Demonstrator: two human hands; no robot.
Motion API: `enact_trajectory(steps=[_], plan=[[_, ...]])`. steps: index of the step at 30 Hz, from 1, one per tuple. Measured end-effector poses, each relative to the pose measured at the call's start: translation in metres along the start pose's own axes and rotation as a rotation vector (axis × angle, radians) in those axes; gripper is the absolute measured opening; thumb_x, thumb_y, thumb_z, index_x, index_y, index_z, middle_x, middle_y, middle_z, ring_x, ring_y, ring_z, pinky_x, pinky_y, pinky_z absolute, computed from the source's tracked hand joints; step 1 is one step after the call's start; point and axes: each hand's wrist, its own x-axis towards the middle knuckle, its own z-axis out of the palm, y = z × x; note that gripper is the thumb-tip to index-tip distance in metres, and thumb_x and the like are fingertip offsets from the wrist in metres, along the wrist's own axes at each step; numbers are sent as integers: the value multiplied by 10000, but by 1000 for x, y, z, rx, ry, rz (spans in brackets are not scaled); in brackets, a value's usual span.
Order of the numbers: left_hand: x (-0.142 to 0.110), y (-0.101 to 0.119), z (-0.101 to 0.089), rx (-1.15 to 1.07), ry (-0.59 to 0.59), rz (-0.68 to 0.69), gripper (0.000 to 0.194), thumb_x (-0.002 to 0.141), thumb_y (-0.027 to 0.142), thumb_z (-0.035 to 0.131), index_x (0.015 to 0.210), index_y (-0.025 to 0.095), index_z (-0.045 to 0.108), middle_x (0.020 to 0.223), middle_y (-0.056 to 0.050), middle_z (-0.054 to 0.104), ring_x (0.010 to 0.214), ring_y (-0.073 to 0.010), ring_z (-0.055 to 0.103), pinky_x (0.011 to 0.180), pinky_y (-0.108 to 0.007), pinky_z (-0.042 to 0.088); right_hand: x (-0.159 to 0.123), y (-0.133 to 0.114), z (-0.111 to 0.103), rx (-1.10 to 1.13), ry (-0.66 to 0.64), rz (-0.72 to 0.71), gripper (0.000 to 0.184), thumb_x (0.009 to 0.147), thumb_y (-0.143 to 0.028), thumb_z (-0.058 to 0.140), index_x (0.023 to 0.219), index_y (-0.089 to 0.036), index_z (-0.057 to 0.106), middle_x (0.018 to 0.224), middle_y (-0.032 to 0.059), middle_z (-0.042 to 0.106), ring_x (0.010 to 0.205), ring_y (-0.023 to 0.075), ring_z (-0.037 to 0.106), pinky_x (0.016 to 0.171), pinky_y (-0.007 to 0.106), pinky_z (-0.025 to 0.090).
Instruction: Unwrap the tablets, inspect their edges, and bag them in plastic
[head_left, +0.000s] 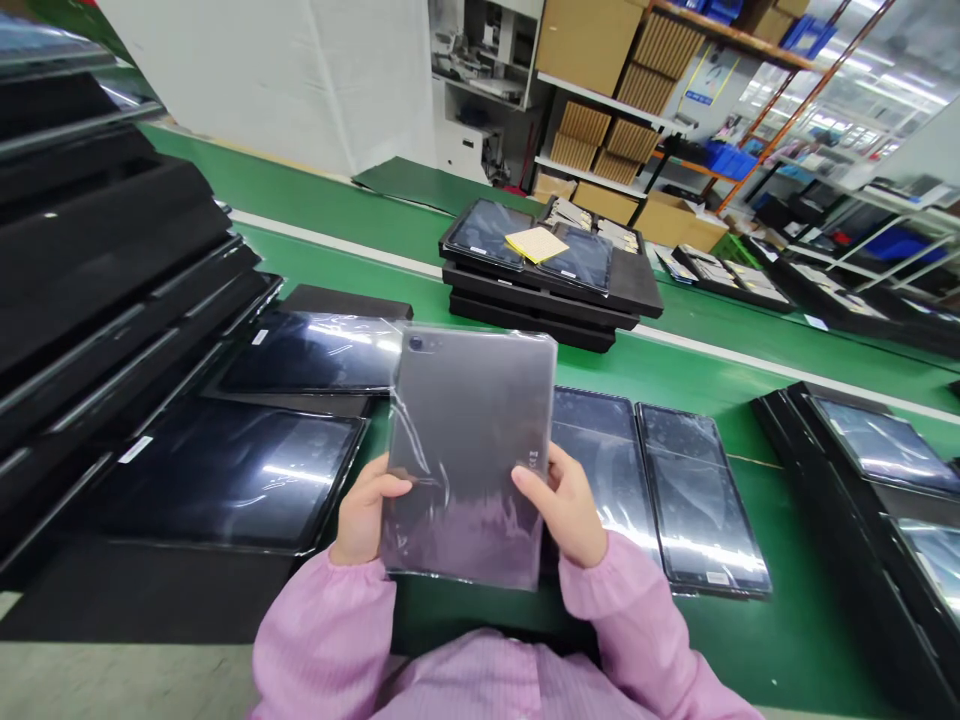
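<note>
Head view: gripping a grey tablet (469, 440) inside a clear sleeve (454, 578) with both hands, above the near side of the green table (795, 620). Pinched at the left long edge by the left hand (366, 510), at the right long edge by the right hand (568, 500), with thumbs over the back and most fingers hidden underneath. To the left, in a black tray (150, 595), two labelled tablets (240, 470), screen up; at far left, a stack of dark trays (97, 250). Farther off, atop a middle tray stack (637, 285), two more tablets under a yellow pad (537, 244), with pale parts (570, 215) behind. At right, in a tray cut by the frame (810, 510), more tablets screen up. Back toward the camera, with lens (415, 344) at the far left corner; long axis running forward, leaning slightly right at the far end.
</note>
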Motion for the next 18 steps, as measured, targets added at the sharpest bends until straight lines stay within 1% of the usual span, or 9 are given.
enact_trajectory(steps=[2,4,6,7,9,12,14,16,18], plan=[[-4,6,11,36,-109,-3,267,447,223,700,705,161,732,646,-50,721,639,-264,689,587,-337,554,11,-23,-17,-1,-61,78,282,788,-418,647,819,-146,716,701,50,701,628,183,637,553,285,532],[-8,7,23,95,-155,90,435,522,261,749,950,181,761,993,-92,788,948,-311,732,789,-352,581,21,-48,-30,-67,-53,72,234,777,-388,627,710,-167,664,624,11,643,562,157,567,508,261,454],[-11,5,34,193,-159,204,629,593,281,771,1216,235,694,1376,-101,667,1301,-329,599,1036,-374,503,29,-71,-36,-335,-23,19,221,789,-324,597,612,-192,591,550,-23,567,518,136,501,505,252,380],[-12,4,39,244,-170,237,691,618,296,778,1296,258,649,1492,-95,577,1403,-328,509,1110,-386,449,33,-81,-34,-509,4,-7,241,798,-275,585,571,-201,558,525,-27,543,507,135,483,508,258,355],[-16,4,47,297,-243,228,716,667,356,780,1359,287,609,1582,-82,479,1482,-332,409,1153,-414,410,39,-94,-23,-801,32,-7,298,794,-181,599,507,-210,521,486,-14,527,495,151,489,514,277,333],[-24,13,53,206,-390,143,644,723,503,747,1323,294,643,1525,-83,548,1448,-361,449,1058,-456,502,44,-100,1,-901,23,-8,349,835,-172,644,496,-200,567,494,18,579,526,180,562,529,289,359],[-29,22,53,108,-402,82,600,733,569,718,1235,242,697,1380,-114,665,1332,-389,565,945,-464,572,41,-99,8,-808,-94,-76,349,912,-267,643,572,-189,656,538,10,637,551,169,613,545,271,407],[-30,32,48,51,-314,10,528,722,543,726,1104,179,740,1158,-132,760,1142,-386,686,825,-437,617,33,-97,1,-642,-209,-156,336,960,-364,611,701,-192,739,582,-10,682,552,144,645,559,248,458],[-28,39,37,68,-165,-60,403,690,412,773,1001,158,746,932,-108,789,919,-342,755,675,-374,628,21,-93,-24,-470,-189,-180,327,958,-429,591,857,-184,783,635,-5,720,554,140,668,564,246,504]])
